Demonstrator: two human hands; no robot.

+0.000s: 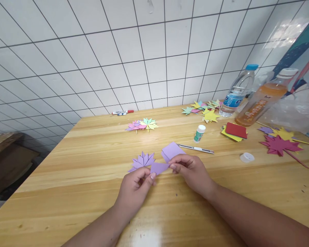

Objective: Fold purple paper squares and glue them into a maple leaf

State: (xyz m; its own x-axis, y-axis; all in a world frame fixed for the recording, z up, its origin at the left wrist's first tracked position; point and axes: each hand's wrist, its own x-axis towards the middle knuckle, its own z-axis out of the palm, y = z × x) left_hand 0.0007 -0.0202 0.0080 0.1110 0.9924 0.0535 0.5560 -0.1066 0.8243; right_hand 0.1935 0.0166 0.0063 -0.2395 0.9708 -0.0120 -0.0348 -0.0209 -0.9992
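Note:
A small folded piece of purple paper [159,167] is stretched between my two hands, just above the table. My left hand [136,185] pinches its left end between thumb and fingers. At the pointed right end, my right hand [189,171] grips it with thumb and forefinger. Behind my left hand lies a folded purple paper leaf [143,160], its near part hidden by the hand. Several purple paper squares [173,150] rest beyond my right fingers, partly over the tip of a slim utility knife [195,148].
On the wooden table [79,178] stand a glue stick [199,133], a water bottle [238,91] and an orange drink bottle [265,97]. Coloured paper squares [236,130], a clear cap [247,157], a crimson paper leaf [279,145] and markers [123,112] lie about. A tiled wall [154,44] borders the back.

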